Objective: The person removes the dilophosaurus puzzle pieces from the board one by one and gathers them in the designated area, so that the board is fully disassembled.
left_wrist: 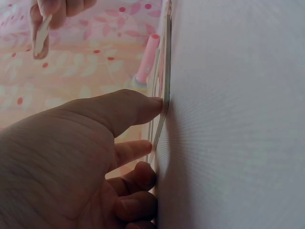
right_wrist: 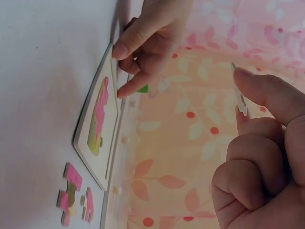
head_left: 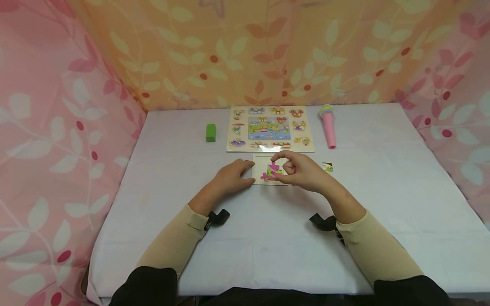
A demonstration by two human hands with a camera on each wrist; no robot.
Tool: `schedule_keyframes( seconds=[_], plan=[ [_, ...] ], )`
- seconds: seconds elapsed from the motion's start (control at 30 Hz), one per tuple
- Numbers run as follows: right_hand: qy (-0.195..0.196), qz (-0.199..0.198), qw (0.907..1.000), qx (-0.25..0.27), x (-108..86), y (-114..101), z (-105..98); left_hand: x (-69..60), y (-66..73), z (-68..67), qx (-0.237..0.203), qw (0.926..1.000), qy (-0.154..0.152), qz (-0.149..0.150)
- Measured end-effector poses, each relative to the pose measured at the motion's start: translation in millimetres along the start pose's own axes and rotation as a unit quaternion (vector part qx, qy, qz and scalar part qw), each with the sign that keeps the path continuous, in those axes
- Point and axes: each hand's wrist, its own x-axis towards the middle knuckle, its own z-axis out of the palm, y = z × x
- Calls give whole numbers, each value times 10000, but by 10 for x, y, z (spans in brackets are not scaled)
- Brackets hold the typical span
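My left hand [head_left: 232, 176] rests at the left edge of a small cream puzzle board [head_left: 258, 163]; its thumb and index finger touch the edge, fairly straight. Pink and green pieces [right_wrist: 100, 114] are fitted together in the board's recess. Above the board, my right hand [head_left: 304, 171] pinches a thin jigsaw piece [right_wrist: 239, 93] between thumb and index finger, other fingers curled. The left wrist view shows this piece [left_wrist: 43, 37] edge-on, raised off the board. Loose pink and green pieces [right_wrist: 71, 177] lie on the table beside the board; in the head view, the right hand partly hides this area.
Behind the small board lies a larger wooden picture puzzle [head_left: 241, 146] with vehicle shapes around its border. A green block [head_left: 211, 133] stands to its left and a pink toy microphone [head_left: 328, 127] to its right. Flowered cloth [head_left: 268, 51] surrounds the white table [head_left: 245, 255].
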Motion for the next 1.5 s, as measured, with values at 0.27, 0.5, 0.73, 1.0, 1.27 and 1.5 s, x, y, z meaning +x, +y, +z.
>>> schedule_keyframes(
  seconds=[0.27,0.5,0.73,1.0,1.27,1.5],
  plan=[
    [145,247,9991,316,-248,67,-87,-13,-14,-11,3,10000,27,-32],
    [180,468,9985,241,-433,213,-101,-16,-31,-21,-10,10000,36,-33],
    [200,845,9958,-297,-523,347,-100,-22,-37,-34,-37,10000,34,-35],
    [95,1248,9917,-305,-581,542,-63,-25,-23,-19,-93,9999,-10,-59],
    [-7,1503,9863,-686,-603,653,-23,-21,5,-19,-118,9999,-62,-68],
    [-217,1740,9820,-705,-591,683,5,-27,7,-20,-116,9999,-62,-86]
  ],
)
